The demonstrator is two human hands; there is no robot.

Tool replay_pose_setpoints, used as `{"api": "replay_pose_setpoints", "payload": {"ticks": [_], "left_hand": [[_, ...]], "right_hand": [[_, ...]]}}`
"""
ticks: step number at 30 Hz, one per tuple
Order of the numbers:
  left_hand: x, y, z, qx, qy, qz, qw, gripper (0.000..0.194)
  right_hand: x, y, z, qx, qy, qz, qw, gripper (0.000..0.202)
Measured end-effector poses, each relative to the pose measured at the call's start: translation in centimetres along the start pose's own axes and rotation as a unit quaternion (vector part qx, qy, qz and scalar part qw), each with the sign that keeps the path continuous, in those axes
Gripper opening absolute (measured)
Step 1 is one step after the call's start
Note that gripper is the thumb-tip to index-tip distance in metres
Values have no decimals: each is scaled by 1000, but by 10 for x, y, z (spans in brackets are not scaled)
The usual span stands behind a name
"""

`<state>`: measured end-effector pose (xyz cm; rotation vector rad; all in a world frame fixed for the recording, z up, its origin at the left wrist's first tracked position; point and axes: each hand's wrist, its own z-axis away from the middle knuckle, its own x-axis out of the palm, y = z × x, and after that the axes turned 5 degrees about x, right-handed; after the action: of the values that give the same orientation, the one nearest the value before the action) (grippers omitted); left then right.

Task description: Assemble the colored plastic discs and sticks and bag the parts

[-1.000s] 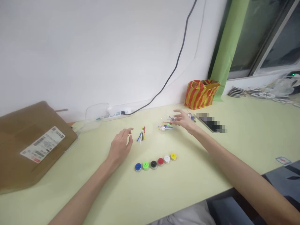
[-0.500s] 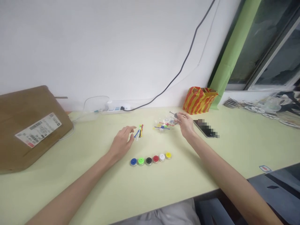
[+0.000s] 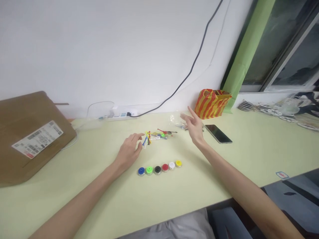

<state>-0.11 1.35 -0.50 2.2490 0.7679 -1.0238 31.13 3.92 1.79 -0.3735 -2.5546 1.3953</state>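
My left hand (image 3: 129,150) rests on the table, thumb and forefinger apart, beside a small bunch of thin coloured plastic sticks (image 3: 146,141). Touching or close to that bunch is a loose heap of small coloured pieces (image 3: 162,134), with a few more sticks among them. My right hand (image 3: 195,127) is raised with fingers spread and nothing in it. Behind its fingers lies a clear plastic bag (image 3: 173,119), partly hidden, with small pieces near it. Nearer to me, several small round jars stand in a row with blue (image 3: 141,170), green, black, red (image 3: 165,167), white and yellow lids.
A phone (image 3: 219,134) lies right of my right hand, a striped red-and-yellow bag (image 3: 211,104) behind it. The cardboard parcel (image 3: 37,132) occupies the left. A power strip (image 3: 122,114) with a black cable (image 3: 183,82) sits by the wall. Discs (image 3: 267,111) lie far right.
My right hand has let go of the clear bag and opened. Coloured pieces now lie beside the stick bunch, and the bag sits farther back. The left hand has hardly moved.
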Motion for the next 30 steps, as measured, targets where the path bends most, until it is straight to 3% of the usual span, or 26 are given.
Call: {"api": "replay_pose_setpoints", "payload": {"ticks": [3,6,9,11,14,16,17,18,22,26,30], "left_hand": [[-1,0,-1,-6,5,5,1000,34],[-4,5,-2,-23,26,34,999,33],[-9,18,-3,-58,29,147,987,39],[-14,29,-4,-90,-18,311,946,53],[-23,46,-4,-148,-57,569,807,86],[-29,54,-4,-207,-62,640,738,79],[-32,56,-4,-228,-59,650,722,69],[-34,56,-4,-245,-57,650,717,63],[-38,37,-7,-269,-23,614,742,73],[-47,-14,-9,-262,100,567,774,70],[-66,-71,1,-340,191,390,834,55]], "right_hand": [[-7,-10,-5,-74,34,0,997,61],[-9,-25,-2,-165,106,14,980,50],[0,-38,17,-261,137,56,954,45],[14,-45,37,-330,68,110,935,49],[37,-56,68,-409,-168,213,871,63],[49,-62,82,-411,-308,264,817,70],[53,-64,85,-404,-353,277,797,71],[55,-64,88,-395,-385,285,784,74],[54,-54,86,-366,-429,287,774,85],[50,-37,77,-326,-396,285,810,82],[43,-17,62,-249,-336,317,851,66]]}}
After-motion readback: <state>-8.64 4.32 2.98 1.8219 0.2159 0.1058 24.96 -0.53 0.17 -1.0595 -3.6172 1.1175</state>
